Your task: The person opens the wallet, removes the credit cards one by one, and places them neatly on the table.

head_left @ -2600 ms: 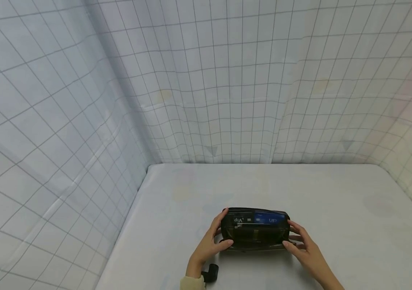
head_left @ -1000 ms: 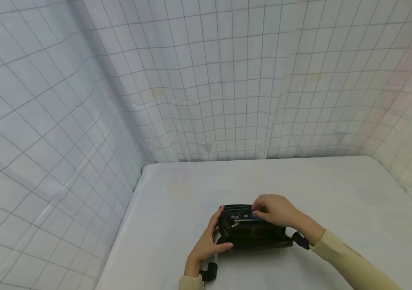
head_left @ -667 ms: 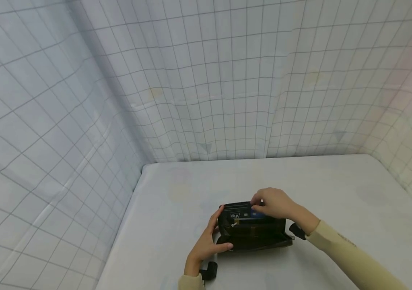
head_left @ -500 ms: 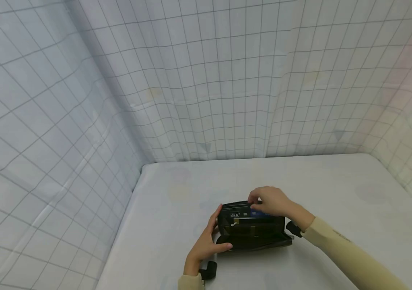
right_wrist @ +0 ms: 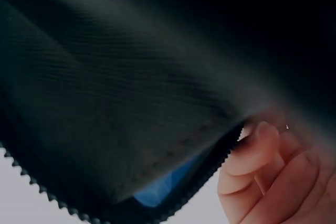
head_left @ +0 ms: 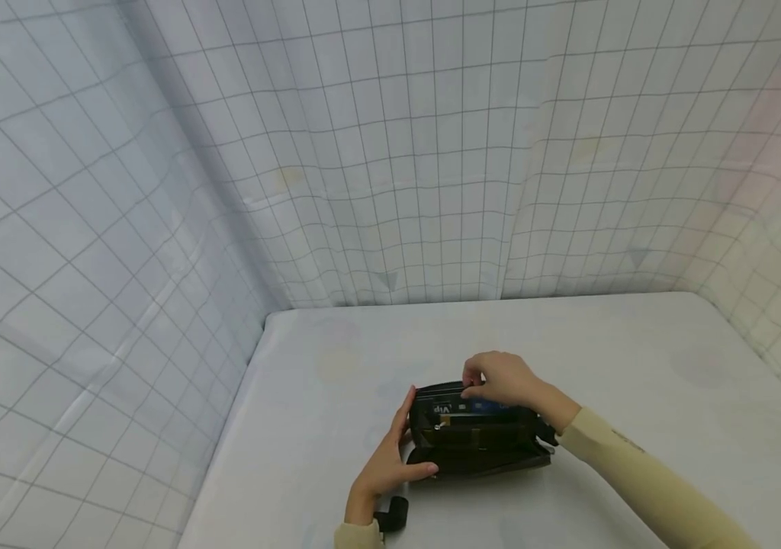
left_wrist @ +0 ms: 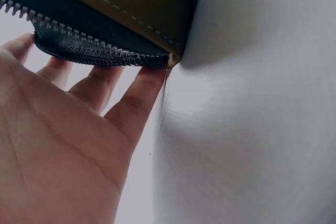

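A long black zip-around wallet (head_left: 473, 438) lies spread on the table in the head view, with a "Vip" card (head_left: 441, 409) and a blue card (head_left: 490, 406) in its slots. My left hand (head_left: 385, 463) holds the wallet's left end, thumb on the near flap, fingers along the far flap's side. In the left wrist view those fingers (left_wrist: 137, 95) bear against the zip's teeth. My right hand (head_left: 503, 379) reaches over from the right and pinches at the far flap's top edge, beside the slots. In the right wrist view its curled fingers (right_wrist: 249, 156) sit just past the zip edge.
A white table (head_left: 335, 358) spreads beneath the wallet. White gridded cloth (head_left: 390, 168) hangs behind and at both sides. A black wrist camera (head_left: 393, 514) sits at the left wrist.
The right hand has left the wallet's right end, come over its top edge and slid left along it. The far flap stands a little higher and the wallet opens wider. The left hand keeps its hold.
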`<state>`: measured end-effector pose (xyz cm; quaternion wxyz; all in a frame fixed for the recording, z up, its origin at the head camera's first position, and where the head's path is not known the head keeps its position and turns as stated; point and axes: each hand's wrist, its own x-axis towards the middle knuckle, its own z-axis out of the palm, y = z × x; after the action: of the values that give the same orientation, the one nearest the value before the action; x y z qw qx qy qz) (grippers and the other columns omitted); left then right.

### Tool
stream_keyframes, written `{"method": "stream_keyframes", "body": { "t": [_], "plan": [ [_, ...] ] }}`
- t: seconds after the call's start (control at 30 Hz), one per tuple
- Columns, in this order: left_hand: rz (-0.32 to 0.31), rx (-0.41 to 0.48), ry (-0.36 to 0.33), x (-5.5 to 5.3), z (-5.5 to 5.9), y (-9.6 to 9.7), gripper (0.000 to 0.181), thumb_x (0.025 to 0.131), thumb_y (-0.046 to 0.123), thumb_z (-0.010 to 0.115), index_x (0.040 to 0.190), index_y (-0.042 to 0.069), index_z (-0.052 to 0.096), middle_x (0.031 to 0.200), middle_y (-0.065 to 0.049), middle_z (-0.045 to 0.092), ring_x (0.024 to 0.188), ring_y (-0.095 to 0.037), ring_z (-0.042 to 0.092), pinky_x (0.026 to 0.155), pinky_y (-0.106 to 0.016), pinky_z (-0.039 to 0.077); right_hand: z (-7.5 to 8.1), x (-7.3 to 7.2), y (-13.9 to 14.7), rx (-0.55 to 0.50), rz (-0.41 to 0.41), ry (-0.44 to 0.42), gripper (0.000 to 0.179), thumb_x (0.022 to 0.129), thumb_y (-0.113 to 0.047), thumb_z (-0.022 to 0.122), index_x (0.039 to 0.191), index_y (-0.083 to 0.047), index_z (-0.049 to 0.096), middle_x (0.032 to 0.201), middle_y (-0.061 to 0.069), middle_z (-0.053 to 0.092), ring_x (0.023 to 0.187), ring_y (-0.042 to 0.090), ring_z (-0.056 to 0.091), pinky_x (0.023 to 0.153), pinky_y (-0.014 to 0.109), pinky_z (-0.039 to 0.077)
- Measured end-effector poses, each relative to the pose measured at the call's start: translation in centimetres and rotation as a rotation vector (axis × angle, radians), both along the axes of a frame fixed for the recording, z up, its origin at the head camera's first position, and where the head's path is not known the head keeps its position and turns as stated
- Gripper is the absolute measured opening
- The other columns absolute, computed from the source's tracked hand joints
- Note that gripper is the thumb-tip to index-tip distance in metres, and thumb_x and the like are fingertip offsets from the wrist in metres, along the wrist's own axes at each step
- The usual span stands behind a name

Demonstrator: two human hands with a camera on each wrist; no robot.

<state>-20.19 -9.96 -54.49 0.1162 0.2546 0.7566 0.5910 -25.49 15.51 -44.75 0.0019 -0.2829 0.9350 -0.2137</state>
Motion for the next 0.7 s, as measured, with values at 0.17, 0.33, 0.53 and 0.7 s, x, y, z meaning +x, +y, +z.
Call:
{"method": "stream_keyframes", "body": {
  "t": [0.17,0.33,0.53,0.7],
  "plan": [
    [-0.003,-0.011,-0.001,-0.1,-0.1,0.0,0.108,0.075,0.022,0.077,0.148,0.038,0.000,0.155,0.009,0.002,0.140,-0.022,0.013,0.106,-0.056,0.024,-0.2,-0.2,-0.1,0.000,0.004,-0.014,0.018,0.079,-0.036,0.071,0.076,-0.026,0.057,0.067,-0.016,0.049,0.056,0.002,0.042,0.054,0.023,0.037],
    [-0.004,-0.005,0.010,-0.2,-0.2,0.0,0.106,0.075,0.026,0.077,0.148,0.038,0.001,0.155,0.008,0.002,0.141,-0.026,0.013,0.105,-0.059,0.023,-0.3,-0.4,-0.2,0.006,0.006,-0.031,0.022,0.079,-0.038,0.072,0.074,-0.025,0.054,0.065,-0.015,0.047,0.055,0.004,0.041,0.053,0.024,0.035],
    [-0.011,-0.003,0.007,-0.1,-0.1,-0.1,0.106,0.076,0.020,0.076,0.148,0.038,0.001,0.155,0.005,0.003,0.140,-0.028,0.014,0.105,-0.059,0.024,-0.3,-0.3,-0.4,0.008,0.000,-0.050,0.023,0.079,-0.039,0.071,0.074,-0.025,0.054,0.065,-0.014,0.047,0.055,0.004,0.041,0.053,0.024,0.035],
    [-0.029,-0.004,-0.010,0.3,0.9,-0.1,0.105,0.078,0.015,0.074,0.149,0.031,-0.001,0.156,0.000,-0.002,0.141,-0.031,0.009,0.105,-0.060,0.022,-0.6,-0.3,-0.6,-0.001,0.015,-0.037,0.021,0.083,-0.041,0.066,0.075,-0.026,0.054,0.065,-0.014,0.048,0.054,0.003,0.041,0.050,0.023,0.035]
  ]
}}
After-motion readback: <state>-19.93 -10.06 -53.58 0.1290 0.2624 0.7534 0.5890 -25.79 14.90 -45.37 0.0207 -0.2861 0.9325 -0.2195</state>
